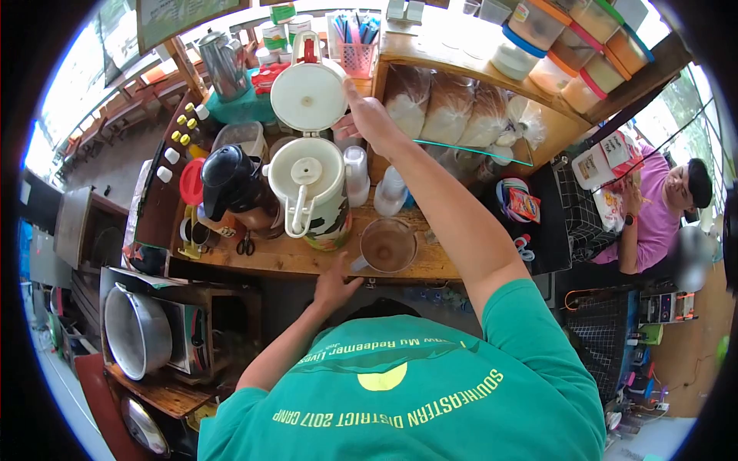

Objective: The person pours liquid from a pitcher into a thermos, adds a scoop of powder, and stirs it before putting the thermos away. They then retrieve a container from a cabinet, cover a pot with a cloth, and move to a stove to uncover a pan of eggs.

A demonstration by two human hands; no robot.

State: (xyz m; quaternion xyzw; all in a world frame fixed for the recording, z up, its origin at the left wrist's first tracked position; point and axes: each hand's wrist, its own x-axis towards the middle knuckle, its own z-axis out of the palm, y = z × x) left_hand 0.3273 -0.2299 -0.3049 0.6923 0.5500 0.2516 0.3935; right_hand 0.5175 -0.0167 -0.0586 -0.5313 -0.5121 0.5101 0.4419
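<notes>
A white thermos dispenser (307,165) with a patterned body stands on the wooden counter, its hinged lid (309,96) swung up and back. My right hand (370,125) is at the lid's right edge, thumb and fingers against it. Inside the opening sits a round inner plug with a white spout tube. Lower down, my left hand (336,286) hangs in front of the counter edge with fingers apart, holding nothing. Close to its fingertips is the handle of a clear pitcher (388,246), which looks brownish inside.
Left of the dispenser are a black-lidded container (234,180) and scissors (245,244). Plastic cups (390,192) stand to its right, below a shelf with bagged goods (450,104). A large metal pot (138,330) is lower left. Another person (653,207) sits at right holding packages.
</notes>
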